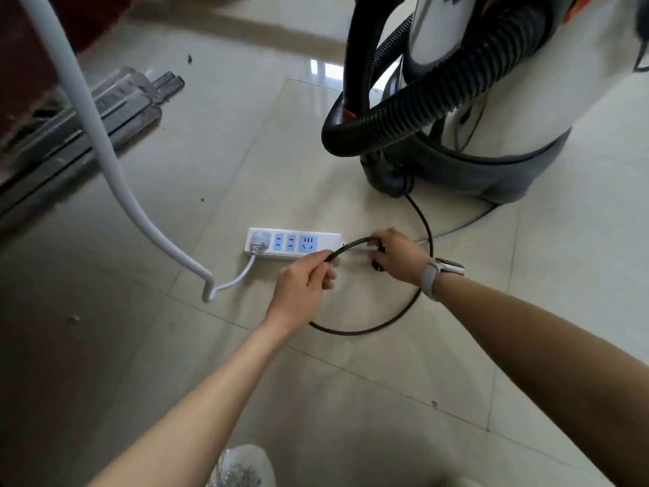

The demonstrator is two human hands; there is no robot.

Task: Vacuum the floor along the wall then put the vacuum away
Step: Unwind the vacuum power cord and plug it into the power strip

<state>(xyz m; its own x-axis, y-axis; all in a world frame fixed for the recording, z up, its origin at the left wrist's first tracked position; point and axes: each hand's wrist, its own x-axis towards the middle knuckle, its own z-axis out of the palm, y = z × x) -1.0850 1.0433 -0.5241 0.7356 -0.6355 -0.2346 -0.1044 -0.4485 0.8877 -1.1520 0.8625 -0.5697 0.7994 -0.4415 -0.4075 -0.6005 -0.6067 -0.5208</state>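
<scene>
My left grip pinched the black cord; my right grip closed on what looked like its plug, beside the power strip.

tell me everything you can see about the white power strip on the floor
The power strip is a long white bar, plastic by its look, lying flat on the pale tiled floor in front of the vacuum. Three blue socket panels sit empty; a grey plug fills the left end socket beside a small red light. The left hand and right hand hold the black cord just over its right end.
</scene>
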